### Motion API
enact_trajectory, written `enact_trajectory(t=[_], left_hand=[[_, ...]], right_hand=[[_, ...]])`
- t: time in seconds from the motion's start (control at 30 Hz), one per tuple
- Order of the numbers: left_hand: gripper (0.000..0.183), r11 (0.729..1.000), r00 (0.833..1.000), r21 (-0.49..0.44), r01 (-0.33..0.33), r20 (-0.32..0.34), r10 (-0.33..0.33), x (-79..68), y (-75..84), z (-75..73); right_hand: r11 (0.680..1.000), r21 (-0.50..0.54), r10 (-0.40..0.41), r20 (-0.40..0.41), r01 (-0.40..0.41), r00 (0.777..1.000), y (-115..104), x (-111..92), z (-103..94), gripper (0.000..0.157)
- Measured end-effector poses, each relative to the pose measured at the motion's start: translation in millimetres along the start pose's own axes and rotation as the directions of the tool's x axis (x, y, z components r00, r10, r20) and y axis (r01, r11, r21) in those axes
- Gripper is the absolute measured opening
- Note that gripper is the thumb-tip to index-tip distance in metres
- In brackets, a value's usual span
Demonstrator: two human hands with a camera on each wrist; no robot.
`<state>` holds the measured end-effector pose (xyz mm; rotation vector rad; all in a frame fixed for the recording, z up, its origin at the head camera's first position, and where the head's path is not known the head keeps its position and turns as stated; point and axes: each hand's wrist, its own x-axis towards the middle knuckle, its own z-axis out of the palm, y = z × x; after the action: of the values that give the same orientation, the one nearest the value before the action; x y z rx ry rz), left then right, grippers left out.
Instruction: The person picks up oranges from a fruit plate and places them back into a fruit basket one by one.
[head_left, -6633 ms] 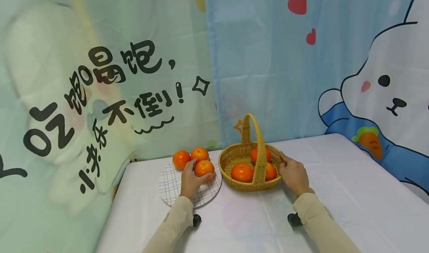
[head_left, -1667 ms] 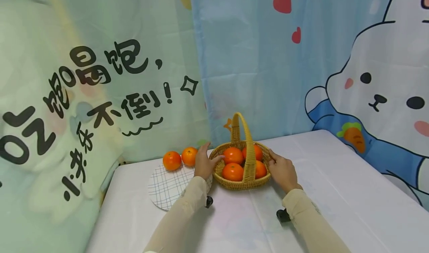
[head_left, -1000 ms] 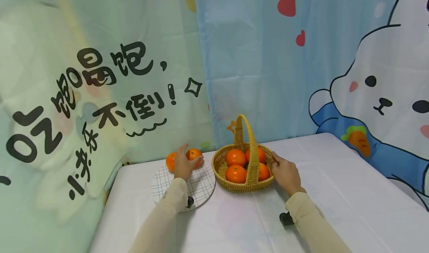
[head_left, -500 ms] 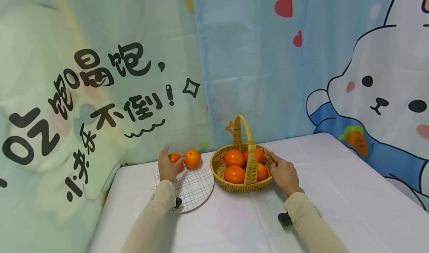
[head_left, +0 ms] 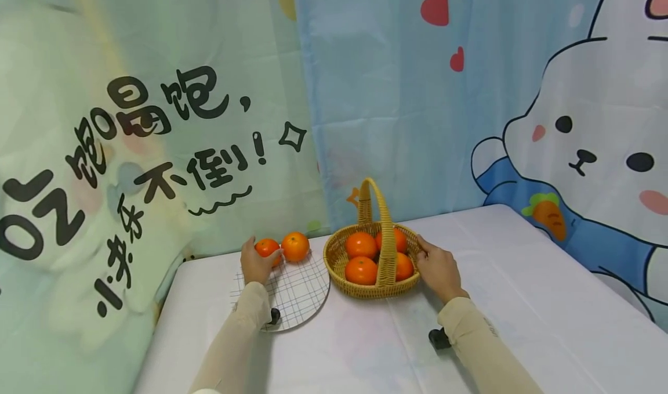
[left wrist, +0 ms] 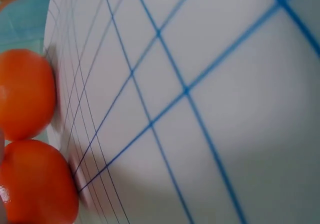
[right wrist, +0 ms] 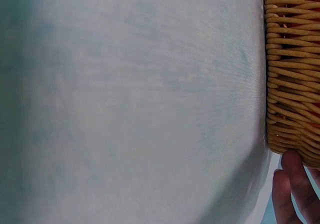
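My left hand is round the left tangerine on the plate, fingers on its far left side and thumb across its near side. In the left wrist view that tangerine is low at the left edge, resting against the plate. A second tangerine sits just to its right. Both lie at the back of the round white plate with blue grid lines. My right hand holds the right end of the wicker basket; its fingertips touch the woven wall in the right wrist view.
Several tangerines lie in the basket under its tall arched handle. The basket stands right of the plate on a white-covered table. A printed curtain hangs close behind the table.
A tangerine went from the plate into the basket. My left hand then came back leftward over the plate to the left tangerine and closed round it. The right hand stayed at the basket.
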<state>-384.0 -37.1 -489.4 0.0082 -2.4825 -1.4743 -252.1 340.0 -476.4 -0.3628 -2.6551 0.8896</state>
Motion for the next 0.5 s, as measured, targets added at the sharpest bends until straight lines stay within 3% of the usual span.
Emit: enact_trajectory(t=[0.27, 0.5], left_hand=[[0.077, 1.0, 1.0, -0.01, 0.029, -0.005, -0.029, -0.6, -0.7, -1.6], [0.07, 1.0, 1.0, 0.004, 0.013, -0.003, -0.013, -1.1, -0.5, -3.0]], right_hand=[[1.0, 0.005, -0.012, -0.012, 0.012, 1.0, 0.7, 1.3, 1.7, 0.048], [1.0, 0.004, -0.004, -0.006, 0.004, 1.0, -0.2, 0.3, 1.8, 0.048]])
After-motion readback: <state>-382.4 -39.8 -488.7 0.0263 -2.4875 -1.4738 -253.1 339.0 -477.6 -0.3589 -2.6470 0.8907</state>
